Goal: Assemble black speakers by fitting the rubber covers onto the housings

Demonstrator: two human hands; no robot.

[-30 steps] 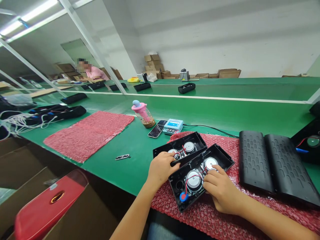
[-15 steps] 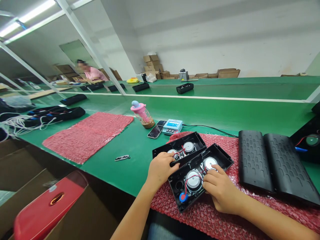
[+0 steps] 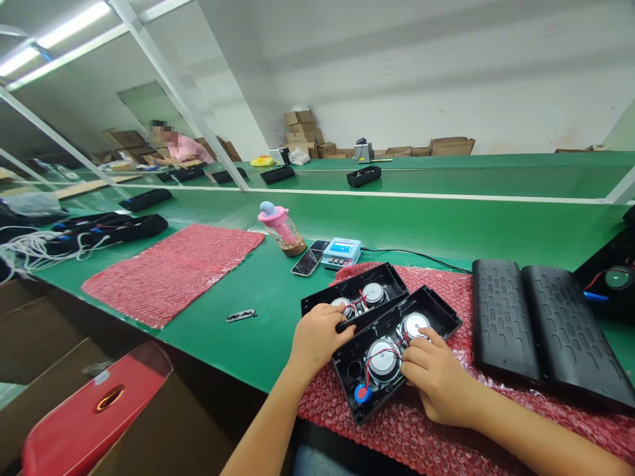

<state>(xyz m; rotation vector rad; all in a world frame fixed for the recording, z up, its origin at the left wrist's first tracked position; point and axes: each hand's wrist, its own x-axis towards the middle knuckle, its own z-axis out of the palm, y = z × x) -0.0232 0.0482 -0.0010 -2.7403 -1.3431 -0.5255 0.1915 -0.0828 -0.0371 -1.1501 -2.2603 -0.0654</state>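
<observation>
Two open black speaker housings lie side by side, overlapping at an angle. The front housing (image 3: 353, 390) holds two round silver speakers (image 3: 383, 357), red wires and a blue round part (image 3: 363, 394) in its near-left corner. My left hand (image 3: 317, 337) is closed at the left, with its fingers over the wall of the rear housing (image 3: 317, 301) and its thumb on the front housing's edge. My right hand (image 3: 436, 377) grips the front housing's near side, its index finger touching the right-hand speaker (image 3: 414, 324). Its fingertips are partly hidden inside.
Red bubble wrap (image 3: 377, 436) lies under the housings. Two black textured covers (image 3: 503, 317) stand to the right. Behind are a phone (image 3: 310, 259), a light-blue device (image 3: 342, 250) with a cable, and a drink bottle (image 3: 284, 231). A person in pink (image 3: 183, 147) sits far left.
</observation>
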